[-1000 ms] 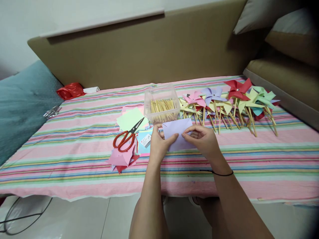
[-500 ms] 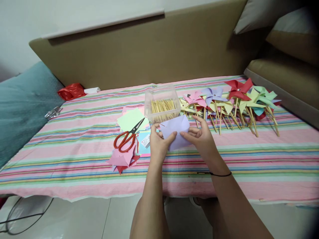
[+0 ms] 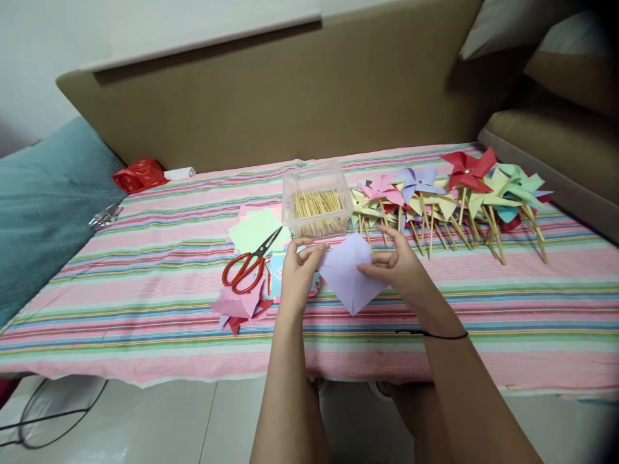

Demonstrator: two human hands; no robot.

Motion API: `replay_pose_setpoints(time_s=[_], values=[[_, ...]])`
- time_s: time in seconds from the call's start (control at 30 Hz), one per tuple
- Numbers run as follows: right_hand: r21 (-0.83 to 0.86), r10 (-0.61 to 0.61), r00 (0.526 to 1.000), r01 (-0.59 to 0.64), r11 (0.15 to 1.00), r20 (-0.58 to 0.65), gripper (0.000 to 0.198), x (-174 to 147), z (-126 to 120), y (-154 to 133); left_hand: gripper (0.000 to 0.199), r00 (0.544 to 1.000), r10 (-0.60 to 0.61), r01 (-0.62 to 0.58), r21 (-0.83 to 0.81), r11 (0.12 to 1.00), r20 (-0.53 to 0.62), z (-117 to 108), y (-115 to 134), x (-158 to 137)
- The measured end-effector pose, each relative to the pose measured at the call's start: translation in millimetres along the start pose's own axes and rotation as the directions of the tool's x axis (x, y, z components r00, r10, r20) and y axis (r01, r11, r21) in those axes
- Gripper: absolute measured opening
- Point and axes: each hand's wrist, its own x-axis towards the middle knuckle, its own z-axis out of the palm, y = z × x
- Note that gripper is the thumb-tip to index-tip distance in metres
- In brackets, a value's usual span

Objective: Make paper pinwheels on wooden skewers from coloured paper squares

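Note:
A lilac square of paper (image 3: 352,277) hangs between my two hands above the striped cloth, one corner pointing down toward me. My left hand (image 3: 298,274) pinches its left corner between thumb and fingers. On the other side, my right hand (image 3: 401,267) grips the right part, with the thumb on the front and some fingertips hidden behind the sheet. Left of my left hand lie red-handled scissors (image 3: 249,265), resting across pale green paper sheets (image 3: 252,232) and pink cut paper pieces (image 3: 242,301). A blue sheet stack (image 3: 276,274) is partly covered by my left hand.
A clear plastic box (image 3: 341,225) of wooden sticks (image 3: 316,205) stands just beyond my hands. Finished paper pinwheels (image 3: 468,171) on sticks are heaped at the right. A red plastic bag (image 3: 140,176) lies at the far left, near a teal cushion (image 3: 53,193).
The lilac paper was folded over between my hands and is now opened out flatter, with a corner hanging down. My hands have moved slightly apart.

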Motion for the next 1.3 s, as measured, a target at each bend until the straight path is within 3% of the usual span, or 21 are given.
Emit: replay_pose_setpoints(time_s=[0.13, 0.27, 0.47, 0.67, 0.9, 1.1, 1.3], values=[[-0.035, 0.095, 0.984, -0.091, 0.995, 0.152, 0.105, -4.2, -3.9, -1.9, 0.043, 0.992, -0.056, 0.052, 0.04, 0.998, 0.115, -4.0, -2.2, 0.0], [-0.07, 0.138, 0.965, -0.125, 0.99, 0.223, 0.109, -6.1, -2.0, -2.8, 0.047, 0.987, -0.057, 0.044, 0.083, 0.996, 0.153, -3.9, -4.9, -0.6], [-0.076, 0.166, 0.97, -0.154, 0.985, 0.176, 0.107, -4.7, -1.5, 0.4, 0.033, 0.979, 0.029, -0.046, 0.08, 0.996, 0.201, -6.8, -4.3, 0.4], [-0.06, 0.162, 0.974, -0.154, 0.986, 0.157, 0.107, -2.8, -3.7, 2.3, 0.019, 0.96, 0.022, -0.045, 0.076, 0.996, 0.279, -6.4, 0.0, -2.7], [-0.031, 0.122, 0.975, -0.118, 0.992, 0.186, 0.106, -4.7, -2.8, -0.6, 0.035, 0.946, 0.01, -0.035, 0.072, 0.997, 0.325, -6.7, -0.7, -2.3], [-0.032, 0.115, 0.976, -0.111, 0.993, 0.185, 0.108, -6.3, -2.2, -6.4, 0.042, 0.904, -0.184, 0.122, 0.179, 0.976, 0.385, -9.0, 0.5, -4.2], [-0.037, 0.116, 0.973, -0.11, 0.993, 0.199, 0.105, -6.0, -2.0, -5.2, 0.034, 0.932, -0.133, 0.049, 0.247, 0.968, 0.338, -7.7, -2.7, -3.5]])
